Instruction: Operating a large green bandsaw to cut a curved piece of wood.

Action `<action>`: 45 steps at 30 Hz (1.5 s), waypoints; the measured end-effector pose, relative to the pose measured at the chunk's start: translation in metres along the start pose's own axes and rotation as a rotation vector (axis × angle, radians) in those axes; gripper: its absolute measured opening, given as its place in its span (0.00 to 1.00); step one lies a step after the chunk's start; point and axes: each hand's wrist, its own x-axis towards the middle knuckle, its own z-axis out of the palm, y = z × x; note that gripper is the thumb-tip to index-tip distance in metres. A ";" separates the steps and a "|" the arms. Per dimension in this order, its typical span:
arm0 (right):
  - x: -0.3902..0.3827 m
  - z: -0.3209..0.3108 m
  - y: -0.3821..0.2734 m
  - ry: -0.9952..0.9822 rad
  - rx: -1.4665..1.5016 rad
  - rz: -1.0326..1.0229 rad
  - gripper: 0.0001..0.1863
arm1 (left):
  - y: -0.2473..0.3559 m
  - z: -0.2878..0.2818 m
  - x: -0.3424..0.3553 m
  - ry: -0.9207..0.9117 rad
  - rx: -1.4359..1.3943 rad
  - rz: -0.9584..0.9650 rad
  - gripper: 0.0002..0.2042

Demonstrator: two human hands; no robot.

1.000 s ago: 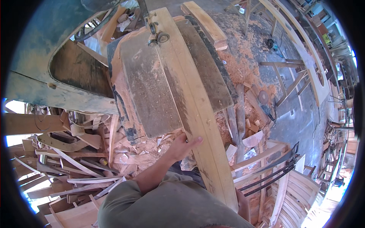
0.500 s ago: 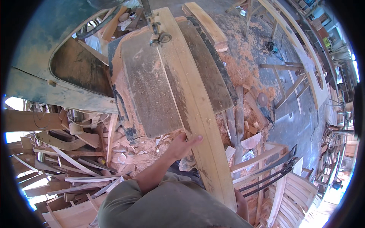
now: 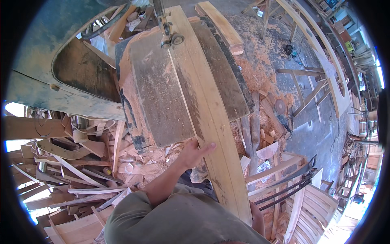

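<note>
A long pale wooden plank lies lengthwise across the dusty table of a band saw, running from the far end down to my body. The saw's blade and guide stand at the plank's left edge near its far end. My left hand presses against the plank's left edge just past the table's near side, fingers laid over its top. Only a strip of my right arm shows beside the plank's near end; the hand itself is hidden under the plank.
The saw's blue-grey wheel housing fills the upper left. Offcuts and curved wood strips pile up at the left, with sawdust and shavings below the table. Another board lies at the far right of the table. Slatted wooden frames stand at the right.
My left hand stays on the plank's left edge in about the same spot. Plank and saw look almost unmoved; only the view has shifted slightly.
</note>
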 end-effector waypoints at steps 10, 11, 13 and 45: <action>-0.020 0.006 -0.029 0.012 -0.028 0.037 0.36 | 0.003 -0.011 0.006 0.012 0.367 -0.071 0.31; -0.022 0.007 -0.031 0.014 -0.025 0.038 0.36 | 0.013 -0.009 0.003 0.009 0.369 -0.070 0.31; -0.024 0.008 -0.037 0.007 -0.032 -0.005 0.37 | 0.030 -0.009 -0.006 0.067 0.670 -0.100 0.38; -0.108 0.029 -0.102 0.124 -0.191 -0.379 0.37 | 0.034 -0.008 0.006 0.121 0.667 0.025 0.32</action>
